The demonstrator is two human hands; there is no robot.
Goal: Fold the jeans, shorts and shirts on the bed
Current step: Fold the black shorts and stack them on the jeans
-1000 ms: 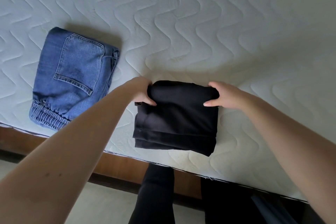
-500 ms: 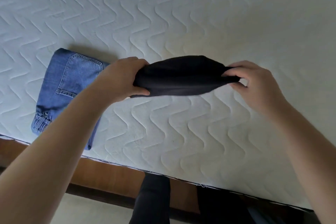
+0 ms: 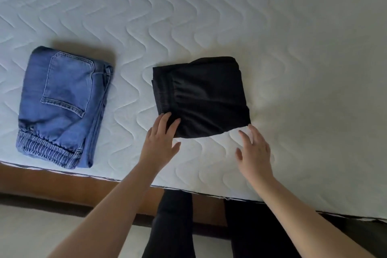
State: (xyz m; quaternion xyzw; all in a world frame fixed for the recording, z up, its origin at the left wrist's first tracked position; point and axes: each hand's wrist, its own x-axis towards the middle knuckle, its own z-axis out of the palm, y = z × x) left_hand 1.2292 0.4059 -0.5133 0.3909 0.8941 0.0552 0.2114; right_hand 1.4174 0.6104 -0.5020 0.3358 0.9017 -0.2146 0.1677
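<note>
Black shorts [image 3: 201, 98] lie folded on the mattress [image 3: 272, 27], well right of the folded jeans [image 3: 62, 107]. Your left hand [image 3: 161, 142] has straight fingers resting on their near-left corner. Your right hand [image 3: 254, 153], fingers spread, sits just beside the near-right corner; contact unclear.

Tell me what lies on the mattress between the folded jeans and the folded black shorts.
Nothing: in the head view, only bare quilted mattress separates the folded jeans from the folded black shorts.
</note>
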